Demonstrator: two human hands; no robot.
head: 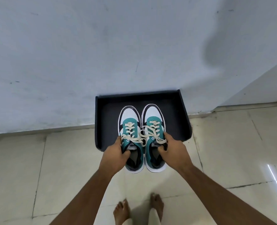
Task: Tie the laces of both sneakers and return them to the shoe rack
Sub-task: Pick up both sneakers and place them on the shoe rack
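Teal sneakers (141,137), toes toward the wall, hang over the black rack (185,120); my left hand (116,157) and right hand (172,152) each grip a collar.

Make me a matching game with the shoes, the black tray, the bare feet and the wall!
Things:
1. pair of teal-and-white lace-up sneakers
2. black shallow shoe-rack tray
3. two bare feet
4. pale grey painted wall

Places:
A. standing on the cream floor tiles, nearest the camera
B. rising behind the tray
C. one held in each hand, over the tray's front edge
D. set against the base of the wall

Pairs: 1-C, 2-D, 3-A, 4-B
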